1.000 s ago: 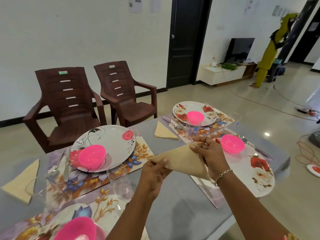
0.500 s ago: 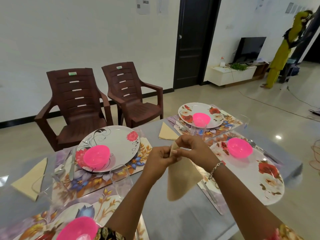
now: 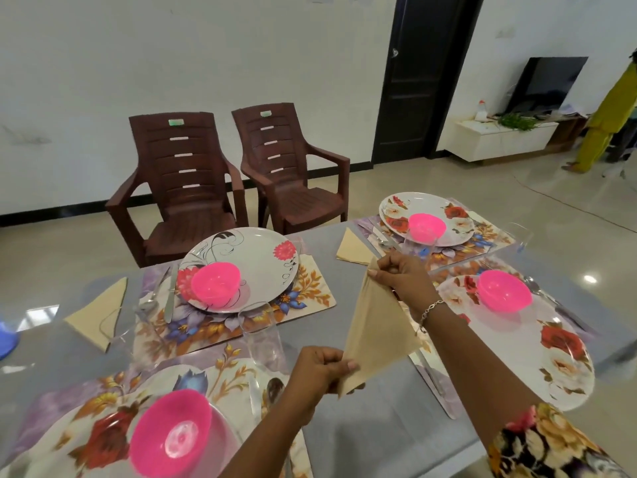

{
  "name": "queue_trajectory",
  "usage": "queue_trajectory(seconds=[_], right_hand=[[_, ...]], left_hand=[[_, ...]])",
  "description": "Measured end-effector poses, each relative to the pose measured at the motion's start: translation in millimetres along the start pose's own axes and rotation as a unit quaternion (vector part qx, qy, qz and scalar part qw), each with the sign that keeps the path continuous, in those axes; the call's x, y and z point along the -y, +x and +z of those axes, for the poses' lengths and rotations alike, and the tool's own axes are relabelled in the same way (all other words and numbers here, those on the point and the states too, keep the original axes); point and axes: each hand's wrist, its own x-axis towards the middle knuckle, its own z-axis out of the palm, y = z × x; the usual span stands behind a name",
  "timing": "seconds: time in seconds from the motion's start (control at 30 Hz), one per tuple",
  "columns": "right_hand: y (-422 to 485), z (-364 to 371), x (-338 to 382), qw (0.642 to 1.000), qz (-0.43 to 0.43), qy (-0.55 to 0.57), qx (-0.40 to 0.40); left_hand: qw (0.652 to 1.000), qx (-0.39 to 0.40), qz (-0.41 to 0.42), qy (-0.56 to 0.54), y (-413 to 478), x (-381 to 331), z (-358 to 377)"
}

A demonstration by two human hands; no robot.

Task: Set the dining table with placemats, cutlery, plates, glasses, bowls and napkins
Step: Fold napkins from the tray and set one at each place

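Note:
A beige napkin (image 3: 377, 327) folded into a triangle hangs in the air over the grey table (image 3: 375, 439). My right hand (image 3: 401, 274) pinches its top corner, and my left hand (image 3: 319, 369) pinches its lower corner. Several place settings surround it, each a floral placemat (image 3: 310, 294) with a flowered plate (image 3: 255, 257) and a pink bowl (image 3: 215, 282) on it. Two more folded napkins lie flat: one at the far middle (image 3: 353, 250), one at the left (image 3: 98, 313). A clear glass (image 3: 260, 334) stands just left of my left hand.
Cutlery (image 3: 170, 293) lies beside the far-left plate. Two brown plastic chairs (image 3: 182, 181) stand behind the table. A person in yellow-green clothes (image 3: 605, 122) is at the far right by a white TV unit (image 3: 499, 141). A blue object (image 3: 5, 339) shows at the left edge.
My left hand has moved down from the top of the napkin to its lower corner, stretching the napkin into a taut triangle. My right hand stays at the top corner.

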Motion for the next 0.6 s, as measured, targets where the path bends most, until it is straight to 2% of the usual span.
queue_trajectory(seconds=[0.1,0.2,0.27,0.4,0.6], right_hand=[[6,13,-12,0.996,0.042,-0.042,0.060],[12,26,-30,0.973,0.108,-0.127,0.159],[15,36,-44,0.960,0.138,-0.156,0.187],[16,65,-67,0.946,0.133,-0.209,0.208],[18,109,-96,0.920,0.078,-0.300,0.241]], left_hand=[[0.998,-0.033,-0.032,-0.034,-11,12,1],[0.990,-0.072,-0.077,-0.089,-19,29,1],[0.982,-0.089,-0.111,-0.127,-24,41,0],[0.961,-0.127,-0.165,-0.184,-29,64,-1],[0.937,-0.184,-0.214,-0.208,-26,90,1]])
